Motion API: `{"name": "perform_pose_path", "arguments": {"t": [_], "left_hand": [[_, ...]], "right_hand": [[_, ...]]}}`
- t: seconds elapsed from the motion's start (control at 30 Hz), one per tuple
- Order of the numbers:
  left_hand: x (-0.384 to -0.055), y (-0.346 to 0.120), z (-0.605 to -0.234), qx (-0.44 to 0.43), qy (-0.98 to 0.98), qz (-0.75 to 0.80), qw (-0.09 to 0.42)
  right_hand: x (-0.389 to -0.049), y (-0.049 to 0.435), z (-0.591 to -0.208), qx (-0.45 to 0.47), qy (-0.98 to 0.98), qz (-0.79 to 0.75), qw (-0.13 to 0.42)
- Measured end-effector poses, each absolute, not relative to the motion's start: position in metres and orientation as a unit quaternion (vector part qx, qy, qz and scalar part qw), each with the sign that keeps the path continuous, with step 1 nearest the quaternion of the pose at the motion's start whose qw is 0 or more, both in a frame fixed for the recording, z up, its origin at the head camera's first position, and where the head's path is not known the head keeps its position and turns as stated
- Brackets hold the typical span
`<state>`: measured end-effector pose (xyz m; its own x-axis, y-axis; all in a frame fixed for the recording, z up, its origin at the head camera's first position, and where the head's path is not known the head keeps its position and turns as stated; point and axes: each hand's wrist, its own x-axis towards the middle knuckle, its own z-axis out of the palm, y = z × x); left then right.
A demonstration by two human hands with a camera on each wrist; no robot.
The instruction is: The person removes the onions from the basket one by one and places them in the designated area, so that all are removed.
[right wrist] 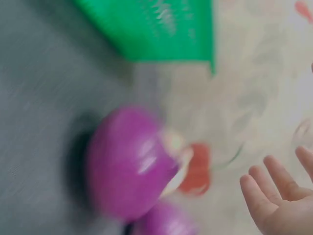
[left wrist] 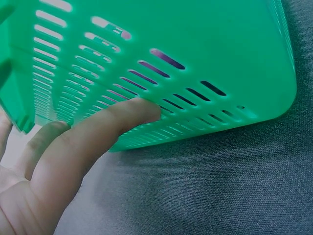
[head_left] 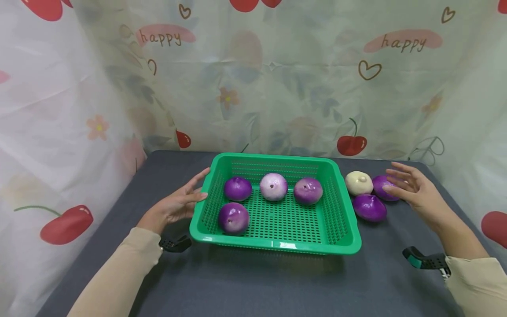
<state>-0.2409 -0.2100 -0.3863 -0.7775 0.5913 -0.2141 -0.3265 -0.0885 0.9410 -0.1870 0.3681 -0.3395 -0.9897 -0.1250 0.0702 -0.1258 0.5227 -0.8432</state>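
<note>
Head view, green basket (head_left: 273, 245), long axis approx L-R, both hands (head_left: 174, 206) (head_left: 419, 193) unclenched

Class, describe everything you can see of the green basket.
The green basket is rectangular with rounded corners, a smooth rim and perforated walls and floor, apparently plastic. It sits open side up on the dark table, holding four purplish, onion-like vegetables: three in a row, one nearer the front left. The left hand touches its left end.
</note>
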Motion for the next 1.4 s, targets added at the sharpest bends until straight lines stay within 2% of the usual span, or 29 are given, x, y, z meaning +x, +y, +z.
{"name": "perform_pose_path", "arguments": {"t": [0.33,0.53,1.0,1.4], "left_hand": [[-0.240,-0.210,-0.386,0.103,0.596,0.732,0.314],[-0.241,-0.210,-0.387,0.100,0.594,0.734,0.315],[-0.241,-0.211,-0.387,0.121,0.589,0.733,0.318],[-0.241,-0.211,-0.387,0.111,0.591,0.734,0.317]], "right_hand": [[-0.202,0.290,-0.275,0.167,-0.795,0.582,0.032],[-0.218,0.247,-0.262,0.209,-0.779,0.592,0.013],[-0.262,0.177,-0.299,0.222,-0.777,0.585,-0.068],[-0.280,0.145,-0.346,0.194,-0.807,0.540,-0.140]]}}
